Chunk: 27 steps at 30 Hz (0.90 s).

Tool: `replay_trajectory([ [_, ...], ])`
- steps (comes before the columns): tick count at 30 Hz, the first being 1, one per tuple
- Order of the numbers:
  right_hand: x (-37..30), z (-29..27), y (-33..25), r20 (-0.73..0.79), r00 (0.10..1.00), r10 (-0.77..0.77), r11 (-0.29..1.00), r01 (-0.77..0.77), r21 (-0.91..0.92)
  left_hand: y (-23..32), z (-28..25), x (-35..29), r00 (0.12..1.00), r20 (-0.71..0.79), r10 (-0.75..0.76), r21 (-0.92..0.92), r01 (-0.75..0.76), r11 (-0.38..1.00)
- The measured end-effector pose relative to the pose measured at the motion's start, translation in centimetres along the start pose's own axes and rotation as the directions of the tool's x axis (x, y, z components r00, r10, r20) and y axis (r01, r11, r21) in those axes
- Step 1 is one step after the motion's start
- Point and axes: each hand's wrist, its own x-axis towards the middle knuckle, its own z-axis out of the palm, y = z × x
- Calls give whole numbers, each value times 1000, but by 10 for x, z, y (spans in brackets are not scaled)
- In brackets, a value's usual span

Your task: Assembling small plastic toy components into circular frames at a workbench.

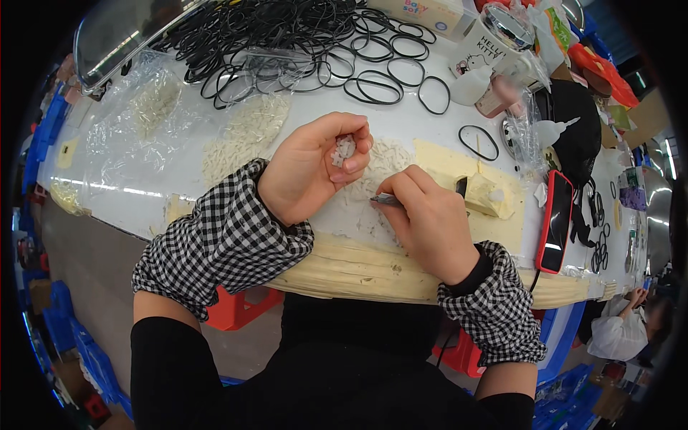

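Observation:
My left hand (315, 168) is cupped, its fingers curled around a small heap of whitish translucent pieces (344, 149). To its right, my right hand (433, 222) pinches a short, dark grey metal tool (387, 200). The tool's tip points left, low over the table; its exact kind is partly hidden by the fingers. Beneath and between both hands lie scattered small whitish pieces (387, 154). A larger spread of similar pieces (251, 132) lies beyond my left wrist. Both forearms wear black-and-white checked sleeve covers.
Many black rubber rings (287, 43) are heaped at the back. A clear plastic bag (122, 136) lies at the left. On the right are a yellow taped block (491, 197), a red-cased phone (555, 222) and a white cup (494, 39). Yellow tape covers the front edge (358, 269).

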Motion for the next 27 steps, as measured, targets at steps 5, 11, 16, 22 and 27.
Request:
replay_trajectory([
  [5, 0, -10, 4, -11, 996, 90, 995, -89, 52, 2, -4, -1, 1000, 14, 12, 4, -12, 1000],
  [11, 1, -5, -2, 37, 999, 30, 999, -31, 17, -1, 2, -1, 1000, -20, 21, 28, -21, 999],
  [16, 1, -3, -8, 81, 994, 72, 992, -63, -108, 0, 2, -3, 998, -62, 12, 197, 0, 980],
  [22, 7, -16, -4, -165, 981, 98, 990, -80, 112, -5, 12, -5, 995, -59, -77, 336, 92, 937],
  [27, 7, -21, -7, -223, 974, 32, 992, -3, 128, -5, 7, -5, 960, 135, -245, 254, 206, 945],
])
